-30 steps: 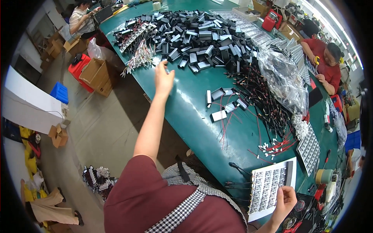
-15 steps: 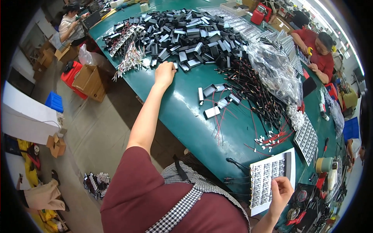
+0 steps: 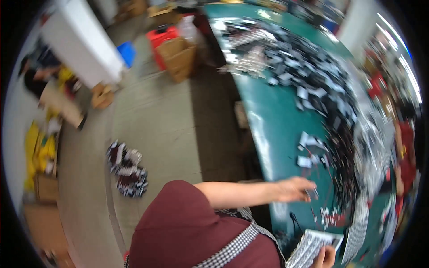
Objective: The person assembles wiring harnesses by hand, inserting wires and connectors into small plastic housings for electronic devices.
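Note:
My left hand point(image 3: 296, 189) reaches across the near part of the green table point(image 3: 263, 129), blurred by motion. Its fingers close on a small dark-and-grey casing point(image 3: 312, 193), much like those in the heap. At the lower right, my right hand point(image 3: 326, 257) is curled with thumb and fingers drawn together over the corner of a white sheet point(image 3: 308, 247) covered with rows of small silvery parts. Whatever sits between those fingers is hidden. A few loose casings point(image 3: 304, 161) with thin red wires lie beyond my left hand.
A big heap of black and grey casings point(image 3: 308, 67) covers the far table, beside bundled white-ended wires point(image 3: 250, 61). Dark cables point(image 3: 342, 165) and clear plastic point(image 3: 375, 143) line the right. On the floor are an open carton point(image 3: 176, 58) and piled parts point(image 3: 127, 169). A co-worker in red point(image 3: 405, 152) sits opposite.
My left hand has come back from the casing heap to the near table, now with a casing in it. The view has swung left, showing more floor. My right hand stays by the sheet.

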### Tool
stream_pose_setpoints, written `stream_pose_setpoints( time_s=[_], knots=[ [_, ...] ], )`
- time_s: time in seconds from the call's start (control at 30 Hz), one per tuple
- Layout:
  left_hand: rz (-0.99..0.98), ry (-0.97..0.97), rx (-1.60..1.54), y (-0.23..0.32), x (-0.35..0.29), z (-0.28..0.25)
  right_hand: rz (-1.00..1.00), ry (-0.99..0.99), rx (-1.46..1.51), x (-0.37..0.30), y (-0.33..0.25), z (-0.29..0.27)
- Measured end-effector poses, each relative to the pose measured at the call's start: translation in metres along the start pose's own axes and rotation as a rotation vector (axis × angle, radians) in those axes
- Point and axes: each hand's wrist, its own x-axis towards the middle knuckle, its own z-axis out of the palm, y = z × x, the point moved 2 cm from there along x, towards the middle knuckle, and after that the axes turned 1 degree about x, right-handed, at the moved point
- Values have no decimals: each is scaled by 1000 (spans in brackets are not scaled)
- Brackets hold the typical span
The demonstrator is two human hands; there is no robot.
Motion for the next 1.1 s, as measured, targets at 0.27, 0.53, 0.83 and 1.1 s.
stream_pose_setpoints(
  time_s=[0.27, 0.53, 0.83, 1.1],
  knots=[
    [49, 227, -7, -2, -51, 21, 46, -18, -97, 1, 3, 1],
    [-133, 142, -33, -9, -29, 43, -106, 231, -25, -26, 4, -5],
    [-582, -154, -173, -61, -7, 92, -48, 349, 28, -43, -39, 7],
    [-552, -230, 13, -78, -15, 96, -122, 390, -19, -43, -31, 9]
  ],
)
